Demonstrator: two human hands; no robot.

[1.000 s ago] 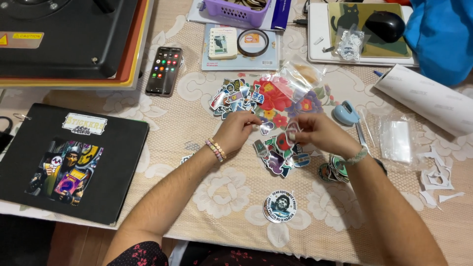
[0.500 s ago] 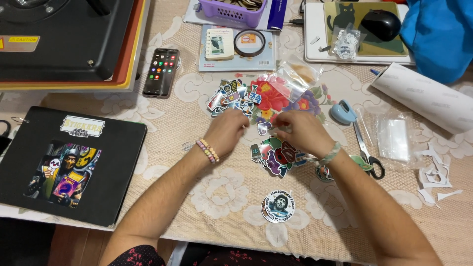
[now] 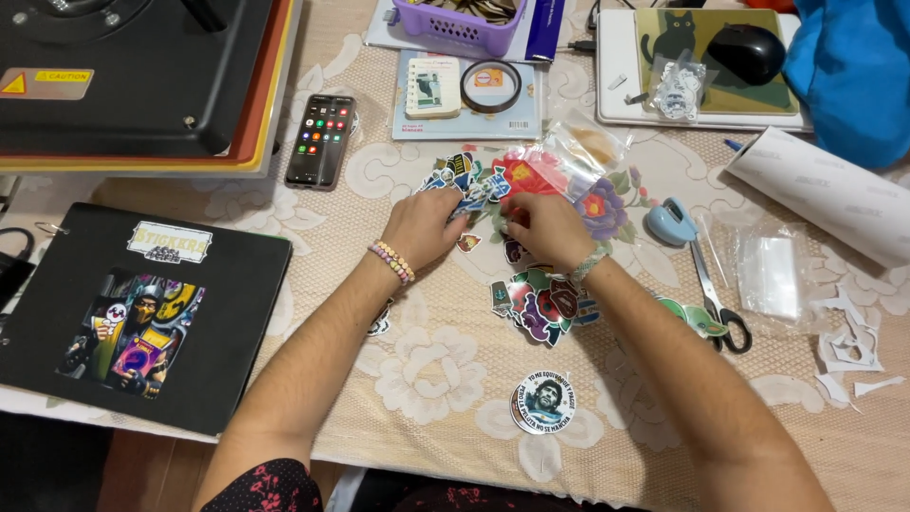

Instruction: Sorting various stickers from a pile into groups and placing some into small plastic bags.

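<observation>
**Both hands shift up to the loose sticker pile**

Since the earlier frames both hands have slid away from the lower cluster of stickers (image 3: 540,303) toward the loose stickers (image 3: 460,180) spread further up the lace tablecloth (image 3: 427,360). The left hand (image 3: 422,228), with a beaded bracelet at the wrist, lies palm down, fingers curled, their tips pinching the edge of a small sticker in that pile. The right hand (image 3: 545,228) sits just beside it, knuckles up, fingers bent inward over the stickers; whether it actually grips one cannot be told, since the fingertips are hidden under the hand. The two forearms run in from the lower edge and converge over the middle of the table.

A clear plastic bag (image 3: 588,147) lies open just above the right hand, with bright flower stickers showing through and beside it. A purple basket (image 3: 455,24) at the top edge holds a heap of small round pieces. A second clear sleeve (image 3: 770,275) lies flat to the right, near the scissors (image 3: 716,299) and a blue tape dispenser (image 3: 671,220). A round portrait sticker (image 3: 543,402) lies alone near the table's front edge. A phone (image 3: 320,139) rests to the left of the hands, above a black folder (image 3: 142,313).
</observation>
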